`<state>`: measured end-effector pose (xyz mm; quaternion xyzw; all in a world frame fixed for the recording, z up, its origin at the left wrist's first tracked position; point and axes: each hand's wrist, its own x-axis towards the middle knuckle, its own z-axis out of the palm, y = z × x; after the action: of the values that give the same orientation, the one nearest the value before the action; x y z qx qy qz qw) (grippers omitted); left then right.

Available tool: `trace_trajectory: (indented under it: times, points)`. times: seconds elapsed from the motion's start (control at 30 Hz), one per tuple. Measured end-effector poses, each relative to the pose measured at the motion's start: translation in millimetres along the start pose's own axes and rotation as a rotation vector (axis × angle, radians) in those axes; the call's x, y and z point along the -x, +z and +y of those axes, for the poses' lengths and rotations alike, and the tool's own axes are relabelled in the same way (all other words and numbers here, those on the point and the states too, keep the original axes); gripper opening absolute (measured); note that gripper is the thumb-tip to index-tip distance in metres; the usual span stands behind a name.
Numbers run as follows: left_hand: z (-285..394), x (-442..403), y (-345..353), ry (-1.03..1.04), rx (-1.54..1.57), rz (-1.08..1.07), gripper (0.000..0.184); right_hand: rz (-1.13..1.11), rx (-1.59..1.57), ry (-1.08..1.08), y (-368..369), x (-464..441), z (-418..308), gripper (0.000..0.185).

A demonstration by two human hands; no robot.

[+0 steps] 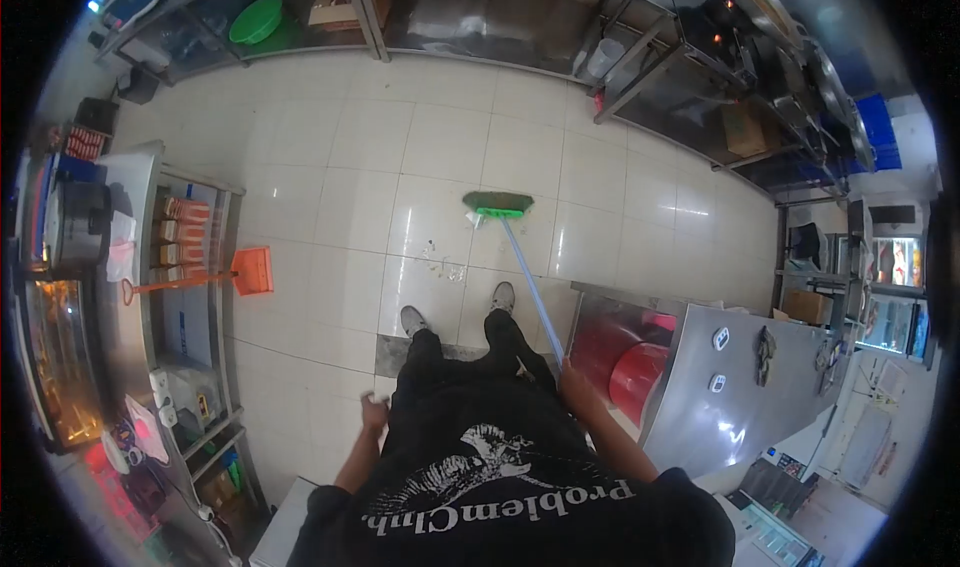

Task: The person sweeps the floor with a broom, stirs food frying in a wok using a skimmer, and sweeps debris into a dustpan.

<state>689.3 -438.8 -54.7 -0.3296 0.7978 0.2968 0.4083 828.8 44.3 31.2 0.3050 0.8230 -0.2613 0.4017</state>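
A broom with a long blue handle (528, 275) and a green head (500, 213) reaches out over the tiled floor. My right hand (573, 382) is closed around the upper end of its handle, beside my hip. The dark bristles rest on the tiles ahead of my feet, with a small whitish scrap (474, 221) at their left edge. Scattered bits of debris (440, 264) lie on the floor between the broom and my shoes. Hanging at my left side, my left hand (375, 411) holds nothing, its fingers loosely curled and apart.
An orange dustpan (253, 271) with a long handle is beside the left shelving (228, 227). To my right stands a steel table (700, 397) with a red tub (638, 382) under it. Steel counters (480, 27) line the far side, with a green basin (257, 21) below.
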Motion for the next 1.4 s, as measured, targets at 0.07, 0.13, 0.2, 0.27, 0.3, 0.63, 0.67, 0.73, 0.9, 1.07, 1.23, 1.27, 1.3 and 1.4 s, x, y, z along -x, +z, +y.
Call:
trace_trajectory:
  times: [0.07,0.13,0.2,0.27,0.3,0.63,0.67,0.73,0.9,1.07,1.23,1.27,1.3,1.4]
  points:
    - [-52.7,-142.9,-8.9,0.320,0.153,0.110,0.057,-0.008,0.021,0.025,4.0,29.5,-18.7,0.067]
    - [13.0,-132.9,-56.3,0.468,0.498,0.077,0.056,0.134,-0.088,-0.026,-14.6,80.0,-53.1,0.056]
    - [68.4,-109.0,-102.0,0.491,0.453,0.200,0.051,0.160,-0.054,-0.075,-1.6,95.6,-50.7,0.055]
    - [75.3,-113.1,-121.4,0.588,0.563,0.250,0.052,0.182,-0.009,-0.133,-8.0,96.6,-49.3,0.054]
    - [79.9,-106.7,-128.3,0.559,0.578,0.261,0.053,0.229,0.021,-0.183,-12.4,89.3,-58.3,0.052]
    - [-71.2,-81.1,-84.8,0.127,0.319,0.218,0.064,0.286,0.304,-0.369,-75.6,-162.2,-130.8,0.055]
    - [-84.2,-76.1,-75.5,0.086,0.309,0.236,0.065,0.221,0.410,-0.360,-78.1,-166.6,-130.4,0.058]
    - [-119.6,-72.8,-54.0,0.018,0.384,0.273,0.066,0.143,0.502,-0.369,-89.9,-152.8,-124.5,0.064]
    - [-148.5,-38.2,12.6,-0.217,0.705,0.274,0.067,0.056,0.427,-0.311,-111.0,-54.4,-14.1,0.065]
    - [-111.2,-10.8,95.2,-0.237,0.794,0.258,0.066,0.036,0.447,-0.437,-165.2,-2.2,56.5,0.064]
    - [-43.6,21.3,130.7,-0.200,0.748,0.194,0.067,-0.025,0.547,-0.322,-233.1,1.1,42.3,0.061]
    - [-39.6,15.7,141.6,-0.132,0.771,0.202,0.068,0.010,0.591,-0.343,-239.8,-13.1,32.8,0.061]
    - [-38.5,12.1,151.1,-0.063,0.790,0.206,0.068,0.085,0.649,-0.393,-242.3,-35.4,20.5,0.060]
    - [-32.3,18.2,145.3,-0.096,0.573,0.214,0.067,0.101,0.783,-0.529,-231.7,-142.3,-37.8,0.064]
